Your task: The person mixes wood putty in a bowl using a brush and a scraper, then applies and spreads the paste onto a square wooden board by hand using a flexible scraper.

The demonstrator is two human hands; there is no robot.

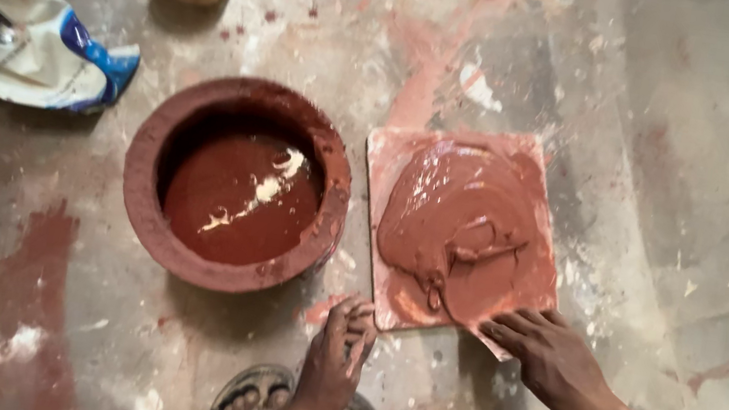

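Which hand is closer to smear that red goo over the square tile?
Probably the right hand: its fingers already rest on the near corner of the square tile, beside the red paste. The left hand hangs off the tile's edge, between it and the pot.

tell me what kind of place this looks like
Probably a small tile or pigment workshop, worked at floor level. A round bowl of red-brown slurry sits beside a square slab coated with it, the right hand touching its corner. The bare floor is stained red and white.
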